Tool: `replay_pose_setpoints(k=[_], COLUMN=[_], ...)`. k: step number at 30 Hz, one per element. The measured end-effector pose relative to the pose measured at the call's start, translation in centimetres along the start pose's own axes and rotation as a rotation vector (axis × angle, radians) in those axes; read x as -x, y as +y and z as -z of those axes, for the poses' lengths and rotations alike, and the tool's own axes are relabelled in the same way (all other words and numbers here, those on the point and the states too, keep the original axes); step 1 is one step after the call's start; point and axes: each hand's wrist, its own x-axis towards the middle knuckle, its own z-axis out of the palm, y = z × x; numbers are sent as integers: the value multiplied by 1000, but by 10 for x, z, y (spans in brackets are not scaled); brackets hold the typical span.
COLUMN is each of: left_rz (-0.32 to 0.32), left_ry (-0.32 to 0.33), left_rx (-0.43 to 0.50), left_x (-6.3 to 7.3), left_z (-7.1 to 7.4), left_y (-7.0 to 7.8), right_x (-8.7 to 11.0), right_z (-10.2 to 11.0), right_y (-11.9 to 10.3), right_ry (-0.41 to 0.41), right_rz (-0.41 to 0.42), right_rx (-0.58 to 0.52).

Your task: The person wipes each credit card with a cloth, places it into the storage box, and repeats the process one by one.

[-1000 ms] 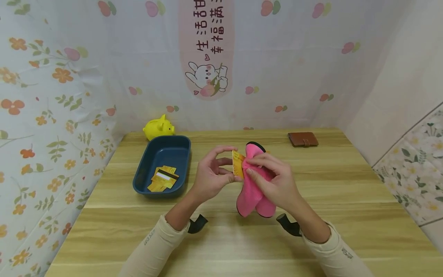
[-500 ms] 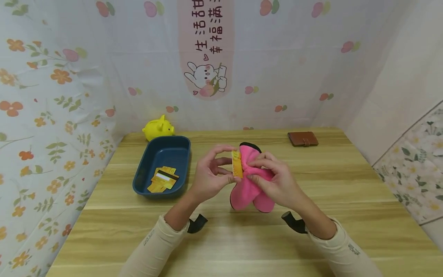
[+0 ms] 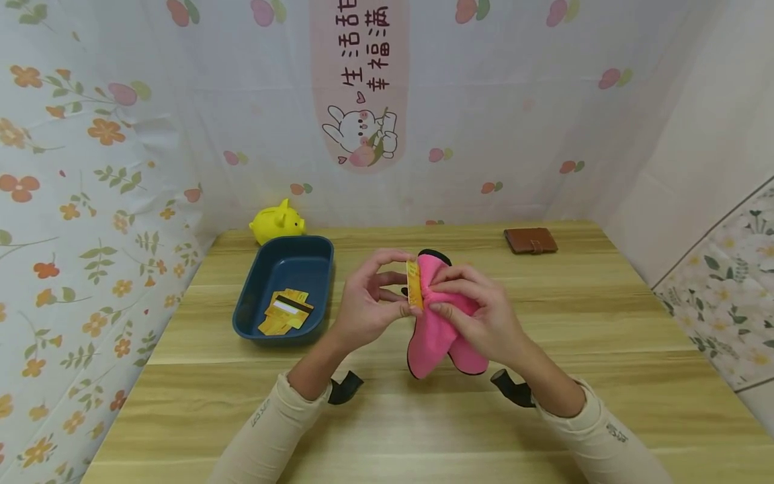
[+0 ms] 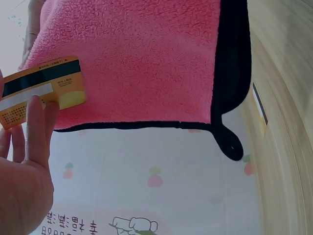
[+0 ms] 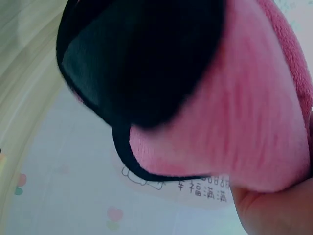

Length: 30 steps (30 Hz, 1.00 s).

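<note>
My left hand (image 3: 375,296) pinches a gold bank card (image 3: 414,284) by its edges between thumb and fingers. In the left wrist view, the card (image 4: 46,88) shows its dark magnetic stripe and white signature strip. A pink towel (image 3: 435,336) with black edging hangs bunched from my right hand (image 3: 491,312), which pinches it close beside the card. Its black hanging loop (image 4: 232,146) shows at one corner in the left wrist view. In the right wrist view, the towel (image 5: 244,103) fills most of the picture and hides the card.
A blue basin (image 3: 244,323) with several gold cards (image 3: 287,312) stands at left. Behind it is a yellow piggy bank (image 3: 278,223); a brown wallet (image 3: 531,240) lies back right. Another card (image 4: 260,104) lies on the wooden table (image 3: 387,430). A printed curtain hangs behind.
The towel has shifted slightly left against the card, and its hanging corners have swayed. The card has turned more edge-on to the head view. Both hands keep their holds.
</note>
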Motion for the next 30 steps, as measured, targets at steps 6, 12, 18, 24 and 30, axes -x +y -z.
replay_pose_setpoints(k=[6,12,18,24,30], left_rz=[4,15,30,35,28], left_ry=[-24,8,13,-33,-86], left_rx=[-3,-10,-31,-44,-51], left_x=[-2,-2,-3,-2,-1], left_z=[-1,0,2,2,1], left_y=[-3,-6,-6,-7,-9], right_x=[0,-2,-4,-4,-4], right_z=[-5,-8,-11,-12,-11], right_y=[-5,-8,-12,-12,-11], right_ry=[49,79,87,93,124], right_rz=[68,221,325,354,331], right_rx=[-32,27,50,40,31])
